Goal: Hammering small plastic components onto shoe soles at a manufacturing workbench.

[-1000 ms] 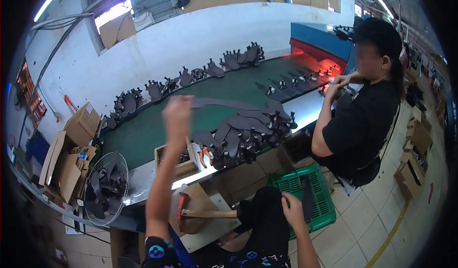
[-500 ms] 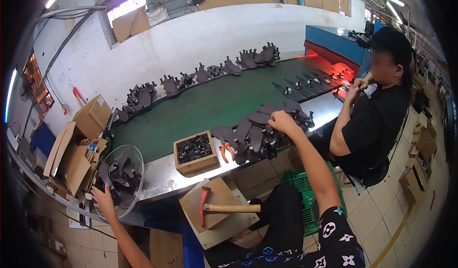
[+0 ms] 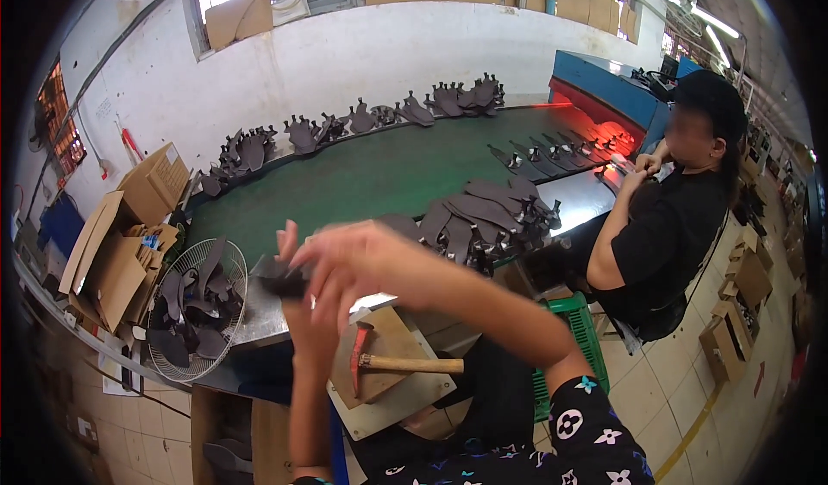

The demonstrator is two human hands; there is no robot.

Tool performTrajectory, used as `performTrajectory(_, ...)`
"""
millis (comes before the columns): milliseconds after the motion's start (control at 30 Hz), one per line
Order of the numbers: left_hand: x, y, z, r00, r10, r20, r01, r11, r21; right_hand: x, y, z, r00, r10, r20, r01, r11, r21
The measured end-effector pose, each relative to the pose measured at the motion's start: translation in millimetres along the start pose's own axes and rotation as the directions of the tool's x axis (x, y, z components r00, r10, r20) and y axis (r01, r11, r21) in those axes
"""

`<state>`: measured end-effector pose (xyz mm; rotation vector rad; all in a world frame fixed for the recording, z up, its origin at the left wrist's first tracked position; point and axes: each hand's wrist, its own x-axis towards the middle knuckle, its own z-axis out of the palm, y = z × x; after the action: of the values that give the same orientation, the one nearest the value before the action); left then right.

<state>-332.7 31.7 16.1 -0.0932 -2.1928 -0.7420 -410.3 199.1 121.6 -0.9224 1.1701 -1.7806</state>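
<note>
Above the near table edge my hands come together. My left hand (image 3: 312, 334) holds a dark grey piece (image 3: 283, 281), probably a shoe insole, smeared by motion. My right hand (image 3: 366, 256) crosses over close to it; its fingers are blurred, and I cannot tell whether they grip anything. Just below, a hammer (image 3: 412, 364) with a red head and wooden handle lies on a board (image 3: 384, 334) on a pale block. On the right of the metal edge lies a heap of dark insoles (image 3: 470, 213). A white wire basket (image 3: 241, 312) at the left holds more of them.
A green conveyor belt (image 3: 362, 179) runs behind, with insoles with upright black pegs (image 3: 302, 134) along its far edge. A co-worker (image 3: 664, 217) sits at the right by a blue, red-lit machine (image 3: 604, 79). Open cardboard boxes (image 3: 112, 261) stand left; a green crate (image 3: 578, 330) sits below.
My left hand has left the wire basket and moved right, bringing a dark piece. My right hand has come left from the insole heap to meet it. The hammer stays on its board.
</note>
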Motion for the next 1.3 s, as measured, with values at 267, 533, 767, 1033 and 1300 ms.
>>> performTrajectory(267, -70.9, 54.5, -22.5, 0.829, -0.556, 0.058, 0.462, 0.624, -0.630, -118.7, 211.2, -50.1, 0.928, -0.351, -0.128, -0.090, 0.121, -0.988)
performTrajectory(533, -123.8, -26.3, 88.9, 0.854, -0.516, -0.064, 0.475, 0.725, 0.499, -313.1, 253.2, -63.1, 0.781, -0.253, -0.572, -0.517, 0.253, -0.818)
performTrajectory(767, -17.5, -73.4, 73.8, 0.912, -0.242, 0.332, 0.223, 0.970, 0.096, -388.5, 298.4, 0.6, 0.464, -0.087, -0.882, -0.525, 0.775, -0.353)
performTrajectory(1033, 69.3, -113.7, 102.9, 0.852, -0.261, 0.454, 0.100, 0.932, 0.349, -277.7, 232.1, -21.3, 0.740, -0.123, -0.662, -0.131, 0.938, -0.322)
performTrajectory(1300, 56.3, -172.2, 133.9, 0.977, -0.071, 0.203, -0.008, 0.932, 0.362, -238.9, 159.8, -14.7, 0.802, -0.139, -0.580, 0.041, 0.983, -0.180)
